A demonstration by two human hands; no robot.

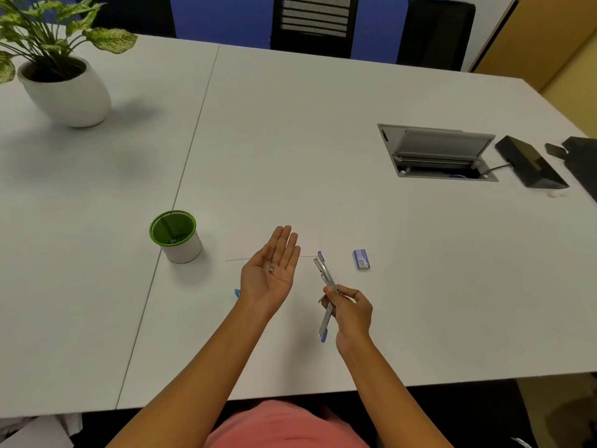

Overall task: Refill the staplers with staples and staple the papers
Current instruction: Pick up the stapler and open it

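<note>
My left hand (273, 273) is held palm up above the table with straight fingers, and a small grey strip of staples (271, 270) lies on the palm. My right hand (350, 310) grips a stapler (326, 292) swung open, its metal rail and blue ends pointing away and toward me. A sheet of white paper (310, 242) lies flat on the table beyond my left hand. A small blue staple box (361, 259) sits to the right of the stapler. A bit of blue, another item (237, 292), peeks out under my left wrist.
A green-rimmed white cup (176, 236) stands left of my hands. A potted plant (64, 82) is at the far left. An open cable hatch (436, 153) and a black device (529, 161) are at the right. The table's front edge (290, 397) is near my body.
</note>
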